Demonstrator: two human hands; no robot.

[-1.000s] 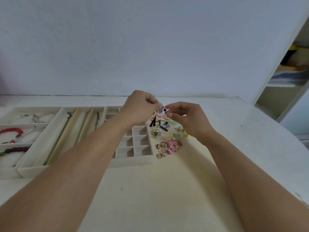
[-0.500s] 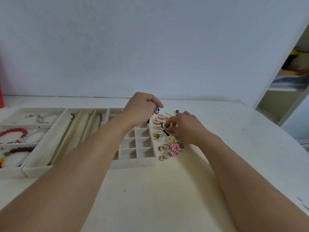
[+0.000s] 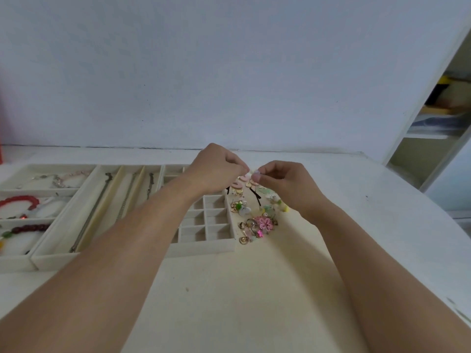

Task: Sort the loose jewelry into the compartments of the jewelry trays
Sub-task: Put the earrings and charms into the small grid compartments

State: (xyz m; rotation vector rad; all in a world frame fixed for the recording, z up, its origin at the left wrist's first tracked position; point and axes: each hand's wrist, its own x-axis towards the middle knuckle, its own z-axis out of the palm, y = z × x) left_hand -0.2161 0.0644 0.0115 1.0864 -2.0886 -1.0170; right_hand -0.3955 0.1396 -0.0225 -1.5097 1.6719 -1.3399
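Observation:
A heap of loose jewelry lies on the white table, right of a cream tray of small square compartments. A pink flower piece sits at the heap's near end. Above the heap's far end my left hand and my right hand meet fingertip to fingertip. Together they pinch a small pale piece; its shape is too small to make out. My left forearm covers part of the compartment tray.
A tray with long slots holding chains and a tray with red bead bracelets stand to the left. A wall runs close behind the table. An open shelf unit stands at the right. The table edge curves at the right.
My right hand has risen off the heap with a small piece and joined my left hand's fingertips. The dark blue piece my left hand held is out of sight.

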